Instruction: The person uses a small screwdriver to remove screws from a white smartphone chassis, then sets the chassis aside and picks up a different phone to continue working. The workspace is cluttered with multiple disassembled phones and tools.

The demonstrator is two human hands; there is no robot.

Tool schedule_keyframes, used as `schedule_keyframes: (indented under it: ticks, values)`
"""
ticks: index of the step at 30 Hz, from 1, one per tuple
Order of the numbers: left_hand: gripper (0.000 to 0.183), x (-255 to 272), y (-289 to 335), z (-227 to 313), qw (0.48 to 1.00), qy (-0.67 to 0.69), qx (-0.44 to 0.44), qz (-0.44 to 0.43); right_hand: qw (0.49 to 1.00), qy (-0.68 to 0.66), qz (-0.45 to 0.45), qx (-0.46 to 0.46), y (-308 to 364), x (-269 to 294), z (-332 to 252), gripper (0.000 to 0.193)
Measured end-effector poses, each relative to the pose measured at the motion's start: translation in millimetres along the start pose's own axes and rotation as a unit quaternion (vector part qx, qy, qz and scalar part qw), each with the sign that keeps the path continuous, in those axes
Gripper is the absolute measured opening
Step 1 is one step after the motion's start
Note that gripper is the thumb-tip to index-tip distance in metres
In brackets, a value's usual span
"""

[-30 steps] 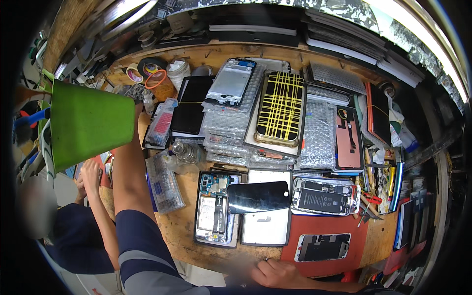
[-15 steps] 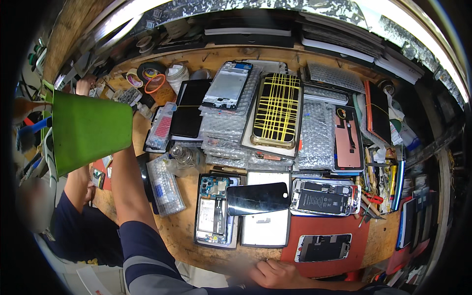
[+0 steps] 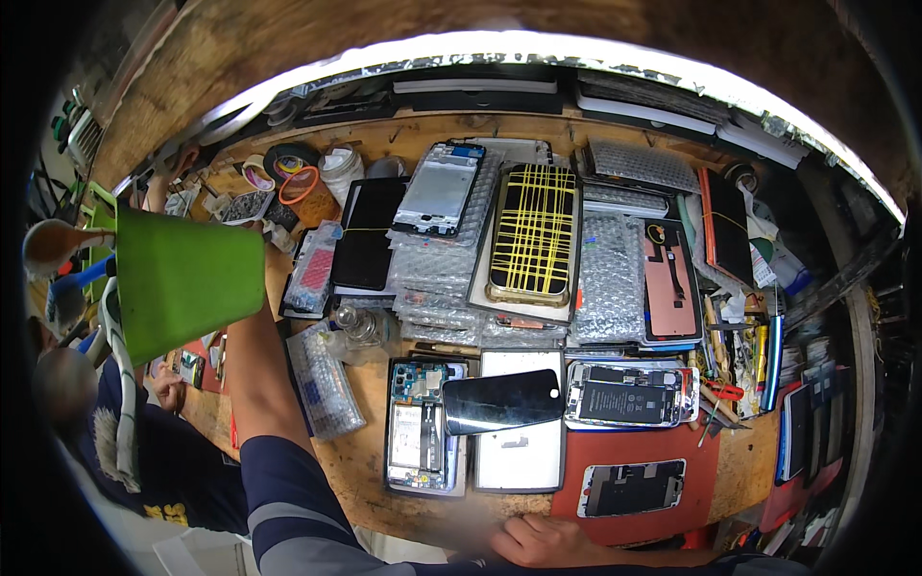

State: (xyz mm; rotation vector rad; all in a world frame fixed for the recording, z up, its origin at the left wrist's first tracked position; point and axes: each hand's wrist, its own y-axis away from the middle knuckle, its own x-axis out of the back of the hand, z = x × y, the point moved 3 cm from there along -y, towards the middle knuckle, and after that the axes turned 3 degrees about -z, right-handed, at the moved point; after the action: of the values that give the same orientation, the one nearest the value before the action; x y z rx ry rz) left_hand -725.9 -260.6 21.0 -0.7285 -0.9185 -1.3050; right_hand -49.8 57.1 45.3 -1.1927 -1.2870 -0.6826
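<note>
My left forearm (image 3: 269, 384) reaches up and away behind a green plastic container (image 3: 187, 288), which hides the hand and its fingers. By the front edge of the bench, my right hand (image 3: 540, 540) rests with its fingers curled, and no tool shows in it. Just beyond it, a white-framed phone screen part (image 3: 634, 488) lies on a red mat (image 3: 691, 518). An opened phone (image 3: 632, 394) with its battery exposed sits behind that. To its left, a black phone screen (image 3: 501, 401) lies across a white panel (image 3: 519, 466) and touches an opened phone with a circuit board (image 3: 423, 432).
Bubble-wrapped packs (image 3: 437, 283) are stacked mid-bench, beside a phone bundled in yellow bands (image 3: 533, 233). A glass bottle (image 3: 357, 324) stands left of them. Hand tools (image 3: 735, 355) crowd the right. At left, a co-worker's hand (image 3: 168, 391) is near a small device.
The view has shifted, so the bench things sit slightly lower and the overhead light shows more fully. The co-worker at left has moved a little. My right hand remains at the bench edge.
</note>
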Motion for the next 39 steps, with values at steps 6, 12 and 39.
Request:
schedule_keyframes:
  ticks: [6, 12, 39]
  values:
    - [0.042, -8.9, 8.5, 6.2, 0.997, 0.075, -0.002, 0.032, 1.000, -0.004, -0.002, 0.002, 0.3, 2.1, -0.1, 0.008]
    - [0.041, -10.2, 19.1, 16.6, 0.973, 0.225, -0.010, 0.049, 0.997, -0.073, -0.013, -0.009, 0.2, 4.4, -0.5, 0.009]
    - [0.036, 63.0, 106.9, 12.7, 0.708, 0.701, -0.057, 0.067, 0.991, -0.126, -0.029, -0.037, 7.1, -0.7, -12.4, 0.045]
